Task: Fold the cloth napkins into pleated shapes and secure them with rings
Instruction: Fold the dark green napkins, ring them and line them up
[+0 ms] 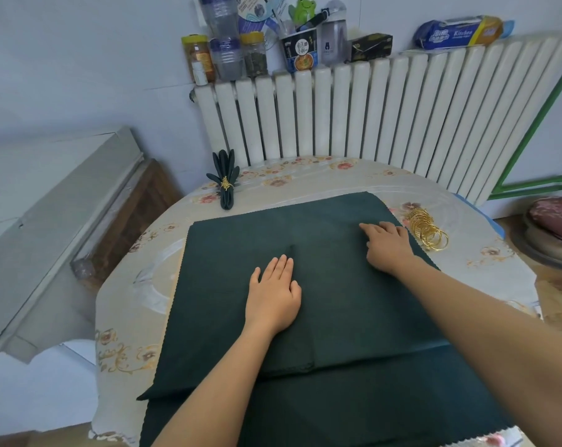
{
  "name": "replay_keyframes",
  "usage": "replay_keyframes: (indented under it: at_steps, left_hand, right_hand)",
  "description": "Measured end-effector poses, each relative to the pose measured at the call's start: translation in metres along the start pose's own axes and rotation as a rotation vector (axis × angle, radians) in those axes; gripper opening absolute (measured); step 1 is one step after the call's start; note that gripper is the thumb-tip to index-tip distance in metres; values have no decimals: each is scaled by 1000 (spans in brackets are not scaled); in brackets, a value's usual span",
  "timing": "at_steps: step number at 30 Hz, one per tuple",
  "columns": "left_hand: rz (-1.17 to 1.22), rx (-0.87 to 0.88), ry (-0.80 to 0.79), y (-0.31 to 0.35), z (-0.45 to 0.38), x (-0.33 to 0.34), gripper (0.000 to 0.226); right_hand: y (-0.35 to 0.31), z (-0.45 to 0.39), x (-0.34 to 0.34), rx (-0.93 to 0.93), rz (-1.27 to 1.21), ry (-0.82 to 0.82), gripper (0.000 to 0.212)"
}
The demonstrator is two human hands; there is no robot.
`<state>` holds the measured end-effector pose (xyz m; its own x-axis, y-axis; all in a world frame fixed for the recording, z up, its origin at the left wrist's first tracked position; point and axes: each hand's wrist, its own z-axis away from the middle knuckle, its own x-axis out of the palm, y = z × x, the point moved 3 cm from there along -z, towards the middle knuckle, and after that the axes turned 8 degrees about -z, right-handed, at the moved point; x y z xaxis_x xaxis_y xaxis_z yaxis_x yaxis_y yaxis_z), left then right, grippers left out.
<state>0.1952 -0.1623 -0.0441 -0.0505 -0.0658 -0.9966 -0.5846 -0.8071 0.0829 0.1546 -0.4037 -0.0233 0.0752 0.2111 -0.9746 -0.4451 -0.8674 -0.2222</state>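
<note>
- We press the dark green napkin [321, 285] flat on the table [486, 272]: left hand [274, 295] and right hand [387, 246] apart, fingers straight.
- Smoothing looks underway; pleating comes next, then a ring from the gold rings [429, 232].

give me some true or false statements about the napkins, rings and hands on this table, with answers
1. Both hands lie flat on the dark green cloth napkin. True: left hand, right hand.
2. The pile of gold metal rings lies left of the napkin. False: it lies at the napkin's right edge, beside the right hand.
3. A finished pleated green napkin with a gold ring lies at the table's far left. True.
4. The right hand holds a ring. False: it holds nothing.
5. The flat napkin is already pleated. False: it lies spread out.
</note>
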Motion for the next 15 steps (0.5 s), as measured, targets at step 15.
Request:
replay_keyframes:
  at_steps: [15]
  left_hand:
    - [2, -19, 6, -6, -3, 0, 54]
  right_hand:
    - [-1, 22, -34, -21, 202, 99, 24]
